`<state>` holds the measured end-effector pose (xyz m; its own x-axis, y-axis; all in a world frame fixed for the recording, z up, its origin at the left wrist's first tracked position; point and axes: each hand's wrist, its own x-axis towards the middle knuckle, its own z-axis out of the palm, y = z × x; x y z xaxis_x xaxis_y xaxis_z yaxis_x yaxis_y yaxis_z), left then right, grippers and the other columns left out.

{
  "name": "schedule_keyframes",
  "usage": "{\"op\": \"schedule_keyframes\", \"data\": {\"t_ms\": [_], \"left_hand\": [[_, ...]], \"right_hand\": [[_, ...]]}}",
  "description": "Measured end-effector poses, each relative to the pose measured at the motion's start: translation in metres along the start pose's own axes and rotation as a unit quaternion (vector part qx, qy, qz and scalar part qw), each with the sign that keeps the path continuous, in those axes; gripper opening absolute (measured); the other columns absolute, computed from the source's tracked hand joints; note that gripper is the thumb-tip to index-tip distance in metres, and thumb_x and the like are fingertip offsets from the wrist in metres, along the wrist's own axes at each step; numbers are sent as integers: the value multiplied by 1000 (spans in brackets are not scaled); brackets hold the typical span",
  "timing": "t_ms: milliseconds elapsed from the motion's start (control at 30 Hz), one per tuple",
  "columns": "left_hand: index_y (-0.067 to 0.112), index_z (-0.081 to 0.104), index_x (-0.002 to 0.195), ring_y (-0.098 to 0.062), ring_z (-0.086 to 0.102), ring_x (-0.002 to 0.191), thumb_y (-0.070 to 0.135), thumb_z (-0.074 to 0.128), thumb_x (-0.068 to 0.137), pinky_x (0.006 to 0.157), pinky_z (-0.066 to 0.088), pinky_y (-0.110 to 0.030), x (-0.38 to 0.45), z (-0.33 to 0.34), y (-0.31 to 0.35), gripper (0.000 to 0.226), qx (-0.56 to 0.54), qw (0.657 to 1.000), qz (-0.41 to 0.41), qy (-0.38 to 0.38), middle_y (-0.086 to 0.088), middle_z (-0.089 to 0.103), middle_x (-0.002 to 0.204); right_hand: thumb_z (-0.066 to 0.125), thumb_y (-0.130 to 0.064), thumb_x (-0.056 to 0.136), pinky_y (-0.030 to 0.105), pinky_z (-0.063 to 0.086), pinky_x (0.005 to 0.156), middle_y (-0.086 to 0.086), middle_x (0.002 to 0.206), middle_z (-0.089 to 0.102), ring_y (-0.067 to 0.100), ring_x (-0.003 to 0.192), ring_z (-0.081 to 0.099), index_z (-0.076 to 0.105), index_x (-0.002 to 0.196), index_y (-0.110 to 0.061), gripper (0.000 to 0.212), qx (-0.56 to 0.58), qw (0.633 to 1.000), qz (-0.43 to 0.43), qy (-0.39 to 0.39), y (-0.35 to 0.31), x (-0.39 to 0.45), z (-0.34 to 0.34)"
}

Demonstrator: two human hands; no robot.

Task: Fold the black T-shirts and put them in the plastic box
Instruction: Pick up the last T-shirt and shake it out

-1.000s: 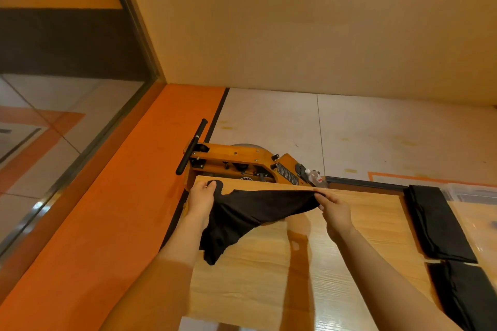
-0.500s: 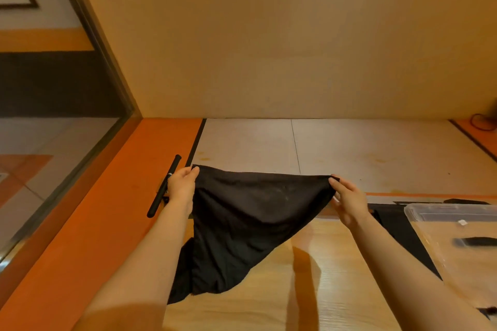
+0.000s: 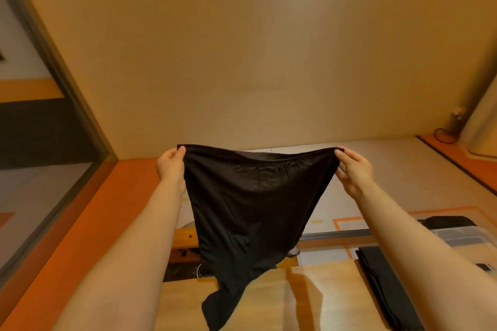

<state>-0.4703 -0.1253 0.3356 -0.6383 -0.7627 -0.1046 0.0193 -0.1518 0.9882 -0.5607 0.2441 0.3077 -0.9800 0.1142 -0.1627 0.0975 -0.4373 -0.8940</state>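
Observation:
A black T-shirt (image 3: 252, 207) hangs in the air in front of me, stretched by its top edge and tapering to a point above the wooden table (image 3: 309, 301). My left hand (image 3: 170, 166) pinches its upper left corner and my right hand (image 3: 352, 169) pinches its upper right corner, both arms raised. A clear plastic box (image 3: 454, 236) stands at the right, partly hidden by my right forearm. Folded black fabric (image 3: 382, 277) lies on the table next to the box.
An orange wooden machine (image 3: 185, 239) sits beyond the table's far edge, mostly hidden by the shirt. A glass partition (image 3: 53, 142) runs along the left above an orange floor strip. A plain wall fills the back. A cable and socket (image 3: 454, 115) are at the far right.
Both hands have lifted the T-shirt from the table up into the air and spread it wider. My view has tilted upward toward the wall.

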Motion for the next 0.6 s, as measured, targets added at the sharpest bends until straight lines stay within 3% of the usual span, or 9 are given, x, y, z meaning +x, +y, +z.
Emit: {"op": "schedule_keyframes", "data": {"t_ms": [267, 333, 433, 600], "left_hand": [[14, 63, 103, -7, 59, 79, 15, 58, 96, 69, 47, -20, -2, 19, 20, 9, -35, 999, 21, -23, 4, 62, 87], [10, 64, 109, -10, 60, 84, 16, 58, 96, 68, 46, -21, -3, 15, 9, 15, -27, 999, 16, -25, 4, 62, 87], [5, 61, 120, -18, 56, 105, 13, 58, 96, 85, 44, -27, -10, 6, -13, 26, -6, 1000, -3, -19, 0, 61, 104], [4, 56, 129, -26, 52, 123, 17, 62, 93, 106, 42, -39, -19, -26, -63, 38, 48, 997, -50, -25, -10, 57, 131]], "right_hand": [[55, -5, 98, 24, 57, 75, 6, 96, 68, 16, 86, 66, 66, 101, -12, 14, -2, 1000, -28, 4, -24, 8, -14], [55, -6, 98, 24, 57, 73, 6, 95, 68, 17, 84, 66, 66, 104, -9, 13, -28, 999, -25, 1, -18, 6, -22], [56, -5, 98, 28, 54, 80, 7, 95, 67, 18, 86, 65, 64, 112, -4, 17, -47, 999, -17, 11, -3, -1, -37], [58, -3, 96, 30, 56, 84, 8, 97, 66, 19, 89, 65, 64, 110, -5, 15, -58, 998, 10, 30, 27, -22, -62]]}}
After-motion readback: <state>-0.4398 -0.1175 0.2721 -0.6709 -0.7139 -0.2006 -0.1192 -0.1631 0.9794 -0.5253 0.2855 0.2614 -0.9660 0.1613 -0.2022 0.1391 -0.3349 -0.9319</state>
